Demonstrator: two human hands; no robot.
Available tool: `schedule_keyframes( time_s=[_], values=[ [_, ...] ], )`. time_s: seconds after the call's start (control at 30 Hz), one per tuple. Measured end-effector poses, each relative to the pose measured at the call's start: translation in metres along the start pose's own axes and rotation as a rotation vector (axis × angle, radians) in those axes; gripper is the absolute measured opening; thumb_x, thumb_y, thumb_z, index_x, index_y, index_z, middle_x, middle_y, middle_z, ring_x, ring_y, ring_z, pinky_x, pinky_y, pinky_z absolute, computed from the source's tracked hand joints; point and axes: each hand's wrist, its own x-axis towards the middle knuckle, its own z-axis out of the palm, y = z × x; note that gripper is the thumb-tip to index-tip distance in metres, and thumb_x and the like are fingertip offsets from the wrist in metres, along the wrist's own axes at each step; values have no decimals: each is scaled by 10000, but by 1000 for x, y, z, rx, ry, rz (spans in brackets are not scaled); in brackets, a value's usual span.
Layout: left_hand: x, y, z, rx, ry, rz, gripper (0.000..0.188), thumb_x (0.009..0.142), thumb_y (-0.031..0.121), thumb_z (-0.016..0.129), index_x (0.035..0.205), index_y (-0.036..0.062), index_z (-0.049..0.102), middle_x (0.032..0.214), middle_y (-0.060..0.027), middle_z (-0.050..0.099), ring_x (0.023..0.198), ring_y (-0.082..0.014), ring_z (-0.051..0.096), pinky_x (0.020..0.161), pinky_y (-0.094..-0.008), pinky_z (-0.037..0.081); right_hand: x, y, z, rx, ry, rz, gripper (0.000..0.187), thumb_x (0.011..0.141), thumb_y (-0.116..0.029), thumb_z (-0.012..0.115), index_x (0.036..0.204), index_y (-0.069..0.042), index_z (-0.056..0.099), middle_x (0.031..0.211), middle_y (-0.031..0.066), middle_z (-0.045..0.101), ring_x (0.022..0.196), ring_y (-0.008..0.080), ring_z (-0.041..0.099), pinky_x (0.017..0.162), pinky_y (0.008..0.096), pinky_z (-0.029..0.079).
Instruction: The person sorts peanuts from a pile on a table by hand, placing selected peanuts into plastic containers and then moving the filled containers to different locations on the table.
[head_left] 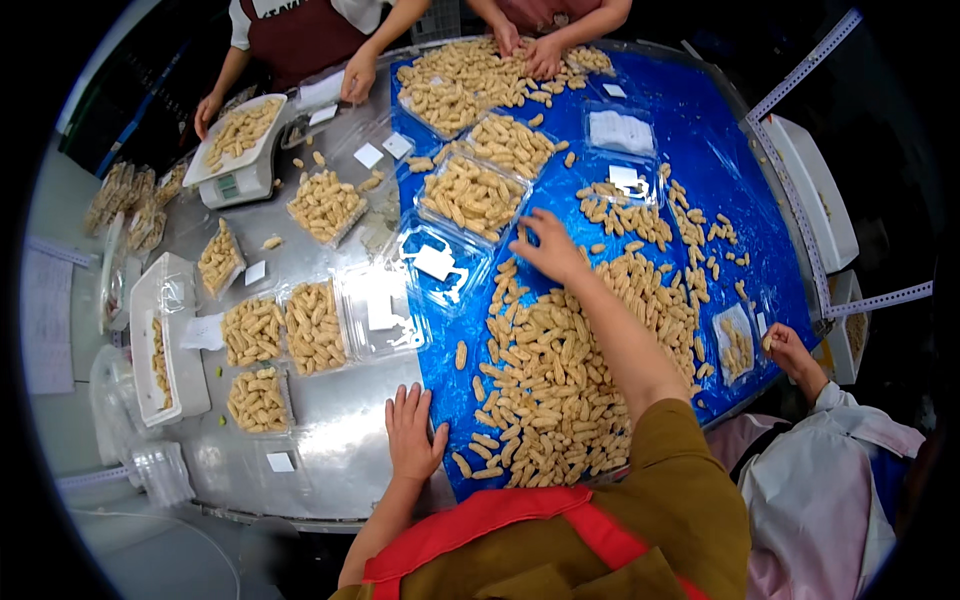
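My left hand (413, 440) rests flat with its fingers spread, on the metal table (350, 440) close to the edge of the blue plastic sheet (460, 400). Stretched out over the sheet, my right hand (548, 245) has its thumb and fingers apart, with nothing visible between them. It is beside the corner of a clear plastic tray (457, 226) full of unshelled peanuts; whether it touches the tray I cannot tell. Under my right forearm spreads a large heap of loose peanuts (555, 400). Left of that hand lies a clear tray (450, 290) with a white packet (434, 262) in it.
Several filled peanut packs (315, 325) stand on the left. A scale (255, 175) and a white bin (190, 370) are beyond them. Co-workers' hands (357, 75) are at the far side; another person's hand (788, 350) holds a peanut at the right, beside a small pack.
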Motion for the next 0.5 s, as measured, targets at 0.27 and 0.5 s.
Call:
schedule_keyframes(
  time_s=[0.27,0.5],
  values=[
    [-6,-2,1,-2,22,3,602,810,310,618,1324,42,456,1399,-180,416,1350,-388,297,1107,-547,169,-65,-20,2,11,-237,-163,199,816,-258,650,828,-60,671,897,92,582,895,275,524,880,418,420],
    [-7,0,2,-4,31,11,597,809,304,620,1320,40,461,1394,-180,421,1348,-388,298,1109,-545,170,-98,-18,-52,-246,-463,-190,126,819,-190,614,797,-82,674,806,96,584,870,278,541,854,440,426]
  ],
)
